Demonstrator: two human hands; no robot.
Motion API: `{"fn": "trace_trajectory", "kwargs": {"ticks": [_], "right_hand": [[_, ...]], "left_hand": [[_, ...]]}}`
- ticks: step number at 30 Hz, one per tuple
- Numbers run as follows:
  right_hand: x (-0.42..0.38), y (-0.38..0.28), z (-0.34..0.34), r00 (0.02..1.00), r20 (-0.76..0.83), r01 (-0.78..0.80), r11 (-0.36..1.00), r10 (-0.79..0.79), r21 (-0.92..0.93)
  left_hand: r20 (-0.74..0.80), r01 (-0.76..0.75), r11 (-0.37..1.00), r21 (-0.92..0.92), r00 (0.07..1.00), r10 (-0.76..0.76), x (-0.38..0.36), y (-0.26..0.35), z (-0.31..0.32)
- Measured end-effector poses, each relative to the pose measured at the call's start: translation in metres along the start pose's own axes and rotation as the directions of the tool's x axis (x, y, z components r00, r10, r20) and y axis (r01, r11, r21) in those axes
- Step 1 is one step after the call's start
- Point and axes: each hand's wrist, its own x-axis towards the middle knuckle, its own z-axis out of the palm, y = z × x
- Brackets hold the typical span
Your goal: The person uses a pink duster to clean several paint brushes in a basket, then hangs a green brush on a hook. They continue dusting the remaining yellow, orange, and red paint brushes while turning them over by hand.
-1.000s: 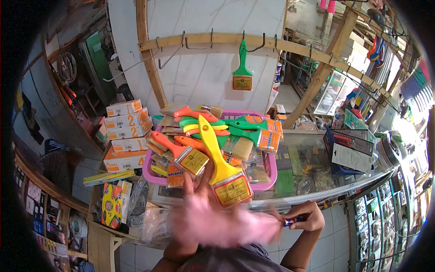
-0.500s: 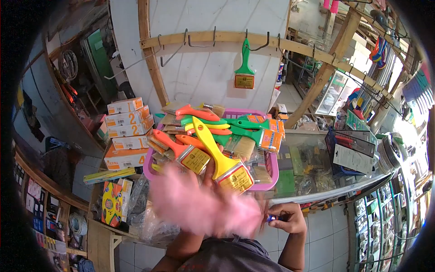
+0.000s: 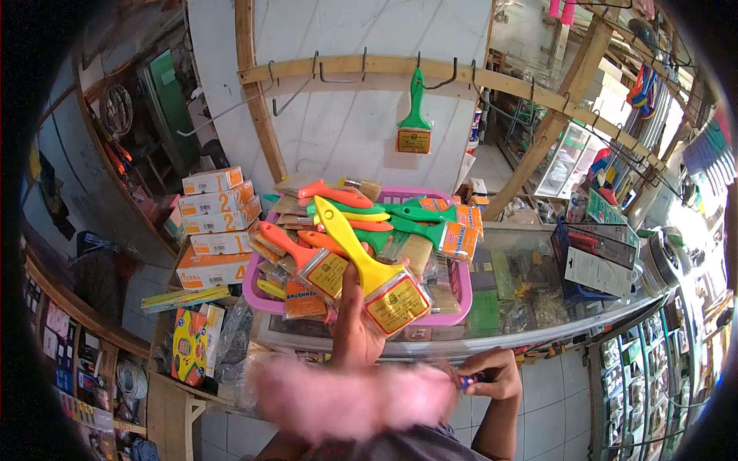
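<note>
My left hand [image 3: 360, 334] is closed on a wide yellow paintbrush [image 3: 369, 269], its handle pointing up and away and its labelled, wrapped bristle end toward me. At the right, my right hand [image 3: 496, 374] grips the bluish-purple end of a stick. From there a fluffy pink duster [image 3: 330, 399] extends leftward, smeared by motion, across my lap and below the left hand. Beyond the yellow brush, a pink basket [image 3: 463, 296] holds a heap of paintbrushes with orange, green and yellow handles. A green-handled paintbrush [image 3: 415, 115] hangs from a hook above.
The basket stands on a glass display counter [image 3: 530, 323]. Stacked orange-and-white boxes [image 3: 219, 223] are at its left, near a yellow crayon-type box [image 3: 192, 346]. A dark blue basket [image 3: 592, 261] sits at the right. Metal hooks line a wooden rail [image 3: 338, 67].
The pink duster has dropped from over the left hand and basket edge toward my lap. The yellow paintbrush has shifted slightly left. My right hand stays almost in place.
</note>
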Motion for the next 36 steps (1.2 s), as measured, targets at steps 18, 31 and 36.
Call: {"fn": "trace_trajectory", "kwargs": {"ticks": [18, 31, 36], "right_hand": [[-0.031, 0.004, 0.002, 0.885, -0.284, -0.2, 0.85, 0.37, 0.487], [-0.033, 0.004, -0.028, 0.997, 0.056, -0.07, 0.985, 0.062, 0.16], [-0.022, -0.017, 0.003, 0.66, -0.482, -0.473, 0.817, 0.576, 0.329]], "left_hand": [[-0.021, 0.068, 0.886, -0.459, 0.996, -0.087, 0.003, 0.005, -0.011], [-0.009, 0.004, 0.938, -0.346, 1.0, -0.007, 0.0, -0.009, 0.012], [-0.03, -0.072, 0.979, -0.191, 0.997, 0.067, -0.004, -0.016, 0.003]]}}
